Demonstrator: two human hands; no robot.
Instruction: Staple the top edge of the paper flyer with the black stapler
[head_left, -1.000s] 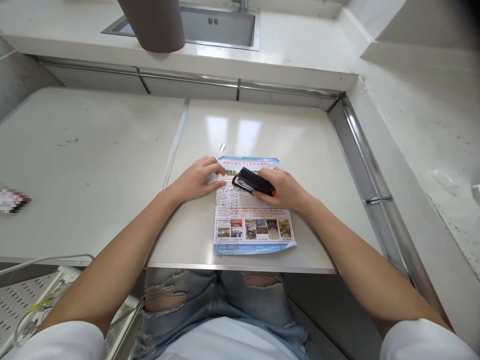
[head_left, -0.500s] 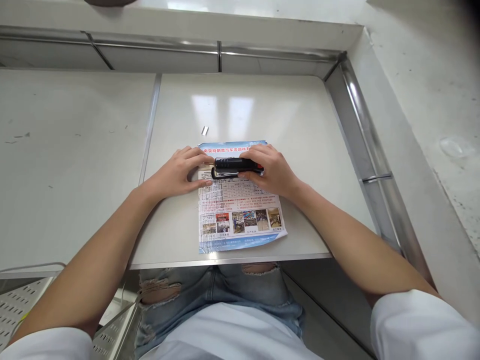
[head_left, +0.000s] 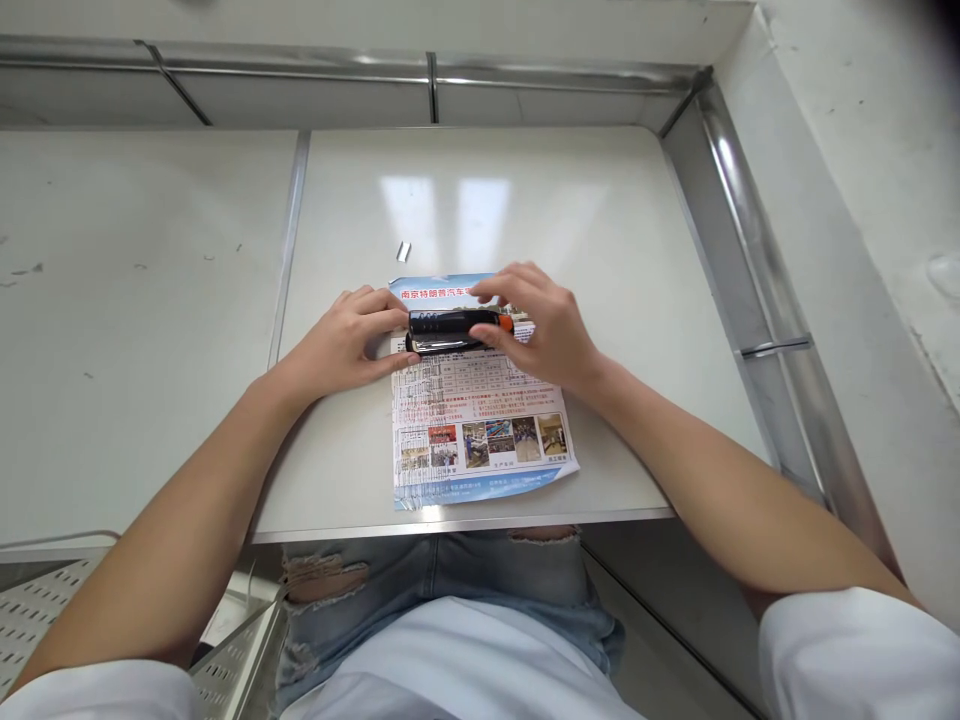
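Observation:
A black stapler (head_left: 442,323) with an orange rear end lies across a printed flyer (head_left: 491,408) on the table. My left hand (head_left: 346,338) has its thumb and fingers closed around the stapler's front end, at the flyer's left edge. Over the stapler's rear end is my right hand (head_left: 544,325), its fingers raised and apart, the thumb beside the orange part. Many staples (head_left: 420,440) run in rows down the flyer's left side. The flyer's lower right corner curls up.
Beyond the flyer lies a short silvery strip (head_left: 404,252), likely staples. The white table (head_left: 600,220) has a metal seam (head_left: 291,230) on the left and a metal-railed partition (head_left: 739,220) at the right. Small scraps lie on the left panel.
The stapler's top now sits closed, where its front was parted before. My right fingers have lifted and spread from its rear. The camera view has shifted slightly.

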